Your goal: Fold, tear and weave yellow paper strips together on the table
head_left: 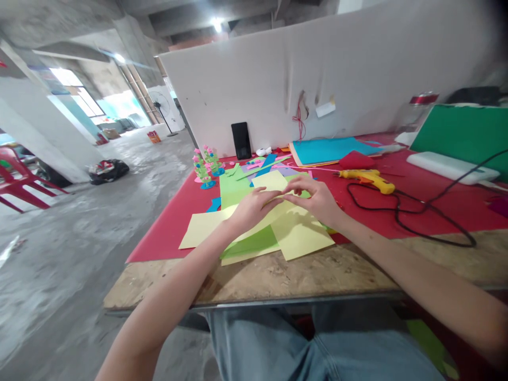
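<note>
My left hand (257, 207) and my right hand (311, 197) meet over the middle of the table, fingertips nearly touching. Both have their fingers closed at the near edge of a small pale yellow paper sheet (269, 180), and the fingers partly hide that edge. Beneath my hands, more pale yellow sheets (304, 233) lie overlapping at different angles. Among them shows a light green sheet (254, 242). Another green sheet (232, 191) lies farther back, with blue paper strips (266, 164) and other coloured scraps behind it.
Two small green paper plants (204, 172) with pink bits stand at the left. A black phone (241, 140) leans on the white partition (238, 79). At right are a yellow glue gun (371, 179), its looping black cable (432, 233), blue sheets (333, 151) and a white power strip (452, 167).
</note>
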